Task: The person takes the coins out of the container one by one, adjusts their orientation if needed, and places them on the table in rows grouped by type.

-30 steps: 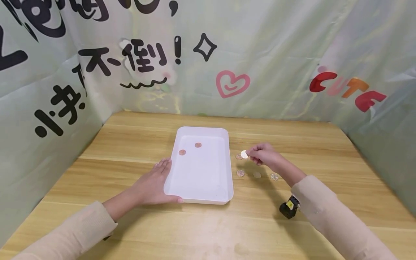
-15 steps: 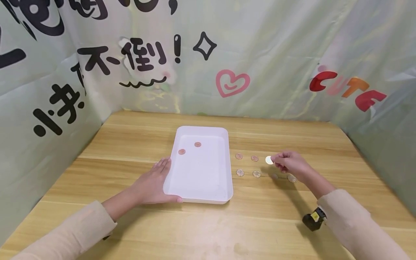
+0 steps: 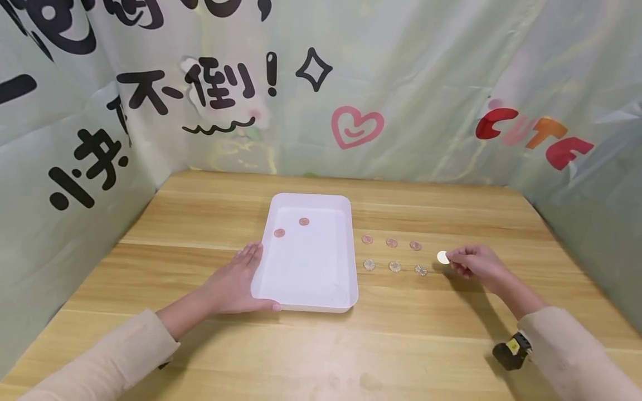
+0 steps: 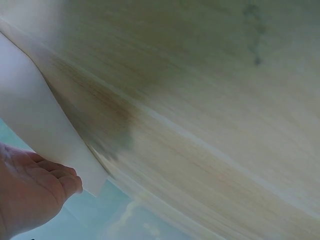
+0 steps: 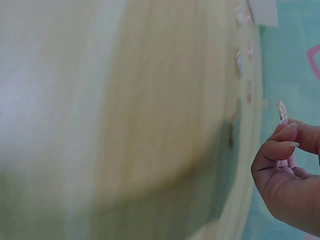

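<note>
- Right hand (image 3: 473, 263): fingertips pinch a pale coin (image 3: 442, 257) held just above the counter (image 3: 431, 328), at the right end of the two rows of coins (image 3: 392, 254).
- Left hand (image 3: 233, 285): fingers straight, flat on the counter against the left wall of the white tray (image 3: 346, 253); thumb at its near corner. Two copper coins (image 3: 291, 227) lie inside.
- Risk: the pinch is only at the coin's edge; a slip would likely drop it onto the laid rows and scatter them.
- Views: the right wrist view shows the coin edge-on above the fingertips (image 5: 286, 121); only the head view shows the rows and tray contents.
</note>
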Tool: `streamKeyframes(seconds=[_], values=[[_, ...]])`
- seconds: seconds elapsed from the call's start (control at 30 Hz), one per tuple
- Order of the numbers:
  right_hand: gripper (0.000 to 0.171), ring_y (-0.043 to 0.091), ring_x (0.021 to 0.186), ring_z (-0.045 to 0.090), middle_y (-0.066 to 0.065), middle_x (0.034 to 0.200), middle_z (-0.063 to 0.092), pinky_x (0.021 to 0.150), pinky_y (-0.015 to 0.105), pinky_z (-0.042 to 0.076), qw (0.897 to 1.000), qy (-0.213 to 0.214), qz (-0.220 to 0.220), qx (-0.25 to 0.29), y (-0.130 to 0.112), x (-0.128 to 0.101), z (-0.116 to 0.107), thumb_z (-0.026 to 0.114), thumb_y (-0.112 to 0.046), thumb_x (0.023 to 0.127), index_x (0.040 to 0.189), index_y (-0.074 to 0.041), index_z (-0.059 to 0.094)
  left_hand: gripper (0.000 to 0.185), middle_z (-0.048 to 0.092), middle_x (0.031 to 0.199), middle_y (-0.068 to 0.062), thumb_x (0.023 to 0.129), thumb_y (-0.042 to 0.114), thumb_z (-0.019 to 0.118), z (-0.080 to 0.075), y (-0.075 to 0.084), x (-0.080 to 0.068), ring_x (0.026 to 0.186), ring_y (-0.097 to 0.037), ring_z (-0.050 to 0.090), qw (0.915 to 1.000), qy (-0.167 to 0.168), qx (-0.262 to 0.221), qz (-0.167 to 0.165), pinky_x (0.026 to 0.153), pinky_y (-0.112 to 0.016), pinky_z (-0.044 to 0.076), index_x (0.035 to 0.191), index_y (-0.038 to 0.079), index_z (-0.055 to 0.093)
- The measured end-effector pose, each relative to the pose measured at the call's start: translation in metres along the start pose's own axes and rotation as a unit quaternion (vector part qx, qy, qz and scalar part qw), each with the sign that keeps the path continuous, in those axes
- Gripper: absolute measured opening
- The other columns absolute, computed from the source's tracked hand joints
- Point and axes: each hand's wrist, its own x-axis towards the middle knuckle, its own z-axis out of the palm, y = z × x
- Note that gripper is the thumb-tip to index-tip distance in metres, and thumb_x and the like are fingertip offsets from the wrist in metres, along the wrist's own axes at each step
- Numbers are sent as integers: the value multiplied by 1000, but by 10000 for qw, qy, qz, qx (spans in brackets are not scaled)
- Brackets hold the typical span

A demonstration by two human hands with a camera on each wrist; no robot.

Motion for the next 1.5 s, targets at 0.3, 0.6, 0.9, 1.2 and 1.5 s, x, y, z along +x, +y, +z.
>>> streamKeyframes(seconds=[0.3, 0.6, 0.9, 1.2, 1.5], values=[[20, 2, 61, 47, -9, 70, 53, 54, 17, 44, 9989, -36, 342, -310, 28, -10, -26, 46, -15, 96, 83, -7, 59, 118, 26, 147, -29, 68, 73, 59, -2, 0, 1, 138, -39, 26, 9999, 1, 100, -13, 112, -47, 29, 140, -14, 25], [23, -1, 51, 44, -11, 62, 53, 47, 16, 41, 9956, 252, 402, -814, 41, -15, -37, 50, -15, 93, 74, -10, 61, 118, 27, 146, -30, 68, 72, 60, -2, 0, -1, 137, -40, 27, 9999, 39, 98, 18, 112, -48, 29, 139, -15, 26], [23, 2, 50, 43, -8, 60, 52, 46, 18, 41, 9914, 389, 410, -1180, 43, -14, -37, 52, -17, 93, 74, -5, 60, 118, 25, 147, -30, 68, 73, 60, -3, -1, 0, 138, -40, 26, 10000, 23, 49, 7, 112, -48, 28, 140, -15, 25], [22, 3, 52, 46, -6, 62, 54, 48, 19, 44, 9900, 483, 526, -1220, 43, -12, -37, 50, -11, 92, 75, -1, 58, 119, 25, 148, -29, 68, 74, 59, -2, -2, 0, 138, -40, 25, 10000, -20, 50, -24, 113, -48, 27, 140, -14, 25], [31, 4, 53, 44, -5, 61, 52, 48, 22, 42, 9808, 1049, -185, -1633, 22, -11, -29, 48, -21, 96, 88, 7, 56, 119, 25, 148, -28, 68, 74, 59, -2, -2, 1, 139, -39, 25, 9999, -72, 61, -40, 113, -47, 28, 140, -14, 24]])
